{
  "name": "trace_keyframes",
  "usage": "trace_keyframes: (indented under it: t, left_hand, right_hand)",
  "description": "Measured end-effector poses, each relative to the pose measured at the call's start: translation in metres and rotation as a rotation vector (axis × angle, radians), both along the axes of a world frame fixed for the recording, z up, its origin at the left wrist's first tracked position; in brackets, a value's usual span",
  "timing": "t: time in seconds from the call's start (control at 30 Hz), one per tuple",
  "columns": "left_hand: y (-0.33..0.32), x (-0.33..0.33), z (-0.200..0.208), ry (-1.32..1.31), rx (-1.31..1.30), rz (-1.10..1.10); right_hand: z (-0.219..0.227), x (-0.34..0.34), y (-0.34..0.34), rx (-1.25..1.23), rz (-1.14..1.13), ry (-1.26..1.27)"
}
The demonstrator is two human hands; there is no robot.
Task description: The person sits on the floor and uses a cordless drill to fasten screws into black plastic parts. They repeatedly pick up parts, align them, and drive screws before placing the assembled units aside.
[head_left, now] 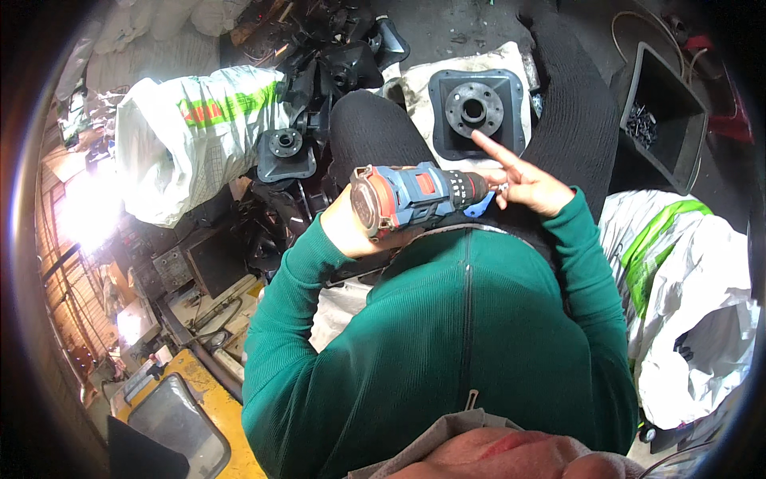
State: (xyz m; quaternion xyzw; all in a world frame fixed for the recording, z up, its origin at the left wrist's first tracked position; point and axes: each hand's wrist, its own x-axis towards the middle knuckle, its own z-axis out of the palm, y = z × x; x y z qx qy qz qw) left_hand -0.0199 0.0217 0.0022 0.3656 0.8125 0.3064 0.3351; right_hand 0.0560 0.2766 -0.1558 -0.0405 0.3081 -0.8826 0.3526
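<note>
Cluttered workshop floor point(463, 28) is seen around. Drill point(416, 195) is held before the body, clamped in the left hand point(345, 227); probably heavy, rigid, best gripped by its handle (hidden). Chuck point(467, 190) is met by the right hand point(536, 190), fingers half curled; whether anything is pinched can't be told. Black housing point(448, 142) is set ahead on white sack point(416, 86); bin point(682, 169) of small metal parts point(641, 128) at right.

Power drill point(416, 195) (blue body, red trim, black chuck point(465, 190)) held crosswise, chuck pointing right. Black square-based part point(490, 112) beyond it, round hub facing up, holes ringing central opening.
</note>
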Motion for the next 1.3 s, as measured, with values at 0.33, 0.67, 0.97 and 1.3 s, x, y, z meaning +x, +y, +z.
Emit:
trace_keyframes:
  t: [0.33,0.67,0.97,1.3]
  left_hand:
    - [-0.006,-0.003,-0.008,-0.002,0.001,-0.012]
    - [-0.019,-0.003,-0.002,0.041,-0.068,0.074]
    - [-0.029,-0.002,-0.003,0.16,-0.077,0.02]
    - [-0.03,-0.001,-0.008,0.069,-0.041,0.125]
  right_hand:
    - [-0.002,-0.006,0.002,-0.194,-0.138,-0.206]
    - [-0.02,0.009,-0.01,-0.048,-0.264,-0.425]
    - [-0.028,0.013,-0.015,-0.051,-0.3,-0.455]
    - [-0.024,0.011,-0.028,-0.129,-0.394,-0.608]
